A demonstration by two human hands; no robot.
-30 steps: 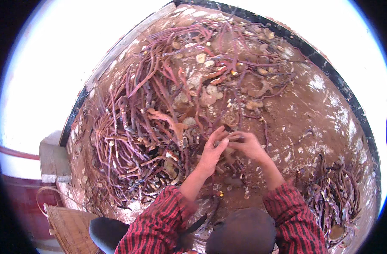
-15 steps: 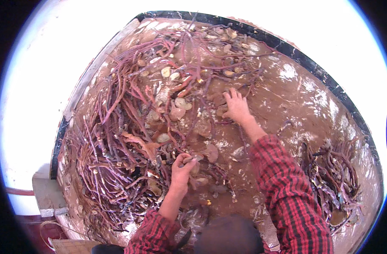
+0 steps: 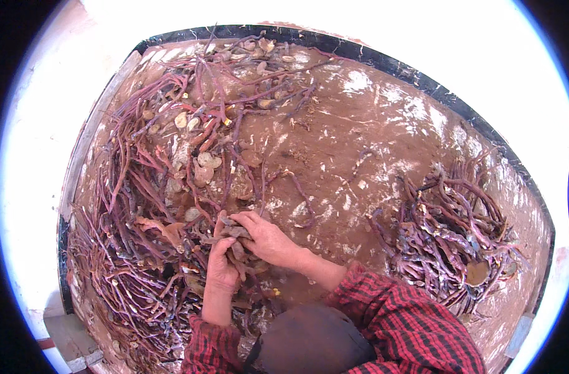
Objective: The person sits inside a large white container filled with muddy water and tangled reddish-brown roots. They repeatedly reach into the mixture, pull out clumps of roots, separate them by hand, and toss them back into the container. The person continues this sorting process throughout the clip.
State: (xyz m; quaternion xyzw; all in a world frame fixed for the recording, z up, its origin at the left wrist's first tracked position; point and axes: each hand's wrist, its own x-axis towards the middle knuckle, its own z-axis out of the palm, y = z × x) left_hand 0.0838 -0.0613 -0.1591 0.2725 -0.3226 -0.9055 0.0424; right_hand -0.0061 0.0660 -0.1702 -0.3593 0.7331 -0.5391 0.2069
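Mud-brown worktop (image 3: 372,137), purple-red stalks, two hands meeting over a small brownish piece.

Left hand (image 3: 222,265) raised from the lower edge, fingers curled upward, grip clamped on the brownish piece (image 3: 234,234); right hand (image 3: 269,240) angled in from the red plaid sleeve (image 3: 396,318), fingers closed over the same piece from above, both hands touching. Piece held just above the near edge of the big tangle of purple stalks (image 3: 141,206) spread over the left half. Smaller heap of stalks (image 3: 453,230) well apart on the right. Pale round slices (image 3: 203,165) scattered among the left tangle. Wet, reddish surface, dark rim (image 3: 421,78), bright washed-out ground beyond.
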